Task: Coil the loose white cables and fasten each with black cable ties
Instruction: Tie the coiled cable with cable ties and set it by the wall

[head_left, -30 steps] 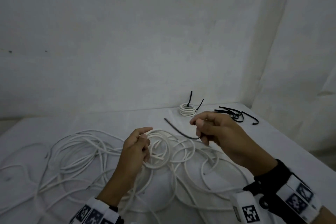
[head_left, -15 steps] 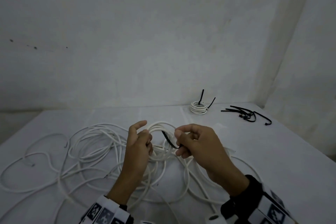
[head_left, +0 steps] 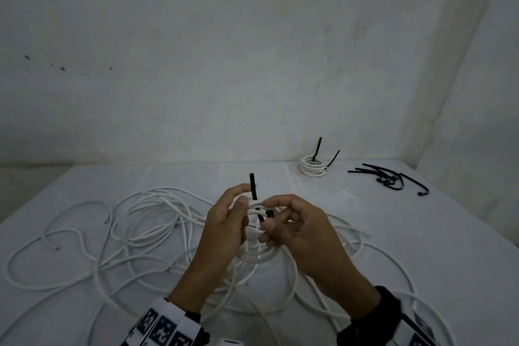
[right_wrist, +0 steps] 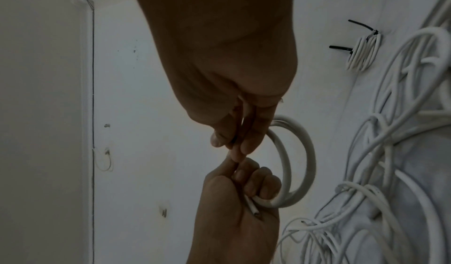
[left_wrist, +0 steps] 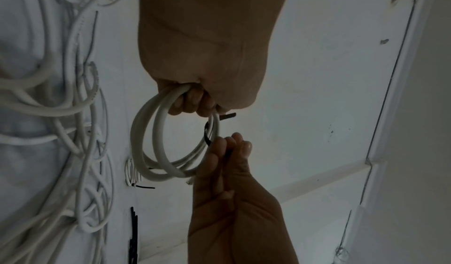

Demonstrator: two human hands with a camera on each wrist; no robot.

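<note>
My left hand (head_left: 224, 229) grips small white coil (left_wrist: 156, 144), held above desk (head_left: 393, 233), over loose white cables (head_left: 146, 222). My right hand (head_left: 297, 233) pinches black cable tie (head_left: 253, 187) wrapped round coil, tail pointing up. Finished tied coil (head_left: 312, 166) far side of desk; spare ties (head_left: 389, 178) beside it.

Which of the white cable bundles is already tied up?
The small coil at the table's far edge, beside the spare ties: two black ties stick out of it. The coil in the left hand isn't fastened yet.
</note>
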